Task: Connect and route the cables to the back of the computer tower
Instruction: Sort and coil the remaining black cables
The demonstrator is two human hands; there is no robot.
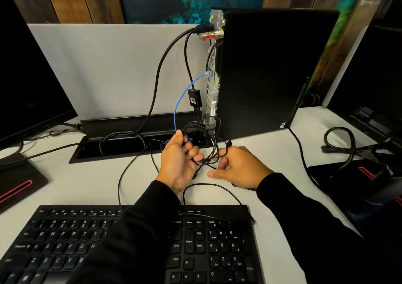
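A black computer tower [261,70] stands upright on the white desk, its metal back panel [212,81] facing left. A thick black cable [165,57] and a thinner one with a black adapter [194,98] hang from its top ports. A blue network cable [180,96] is plugged in at mid height. My left hand [178,162] is shut on a loose coil of thin black cable [206,140] in front of the tower's base. My right hand [239,166] pinches the same coil from the right; its plug is hidden.
A black keyboard [87,240] lies along the near edge, its thin cable [217,188] looping across the desk. An open cable trough [121,146] runs behind my hands. Monitors stand at left [28,83] and right [374,92], with a coiled thick cable [341,140] at the right.
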